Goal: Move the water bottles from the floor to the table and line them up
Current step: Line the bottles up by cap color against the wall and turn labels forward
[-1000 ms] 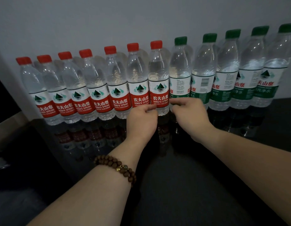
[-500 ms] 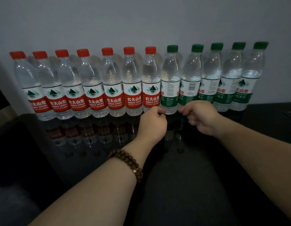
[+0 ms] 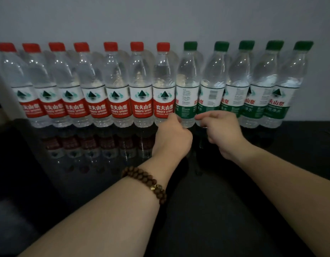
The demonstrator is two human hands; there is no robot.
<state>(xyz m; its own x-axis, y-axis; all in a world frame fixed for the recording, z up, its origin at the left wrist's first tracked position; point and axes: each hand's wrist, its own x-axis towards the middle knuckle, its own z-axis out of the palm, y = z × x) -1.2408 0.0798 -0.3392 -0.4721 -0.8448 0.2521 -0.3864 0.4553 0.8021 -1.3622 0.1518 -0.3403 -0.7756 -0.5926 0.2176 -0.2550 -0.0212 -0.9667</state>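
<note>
Lining the wall (image 3: 160,19), 12 bottles (image 3: 141,86) face left hand (image 3: 172,138); right hand (image 3: 222,131).

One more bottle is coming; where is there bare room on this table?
Bare: the glossy black tabletop right of the last green-capped plastic bottle, and the front strip left of the left hand. Crowded: the wall row, shoulder to shoulder, and around the right hand.

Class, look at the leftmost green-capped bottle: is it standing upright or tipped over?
Upright. The leftmost green-capped bottle stands on its base on the black table, cap on top, level with its neighbours.
</note>
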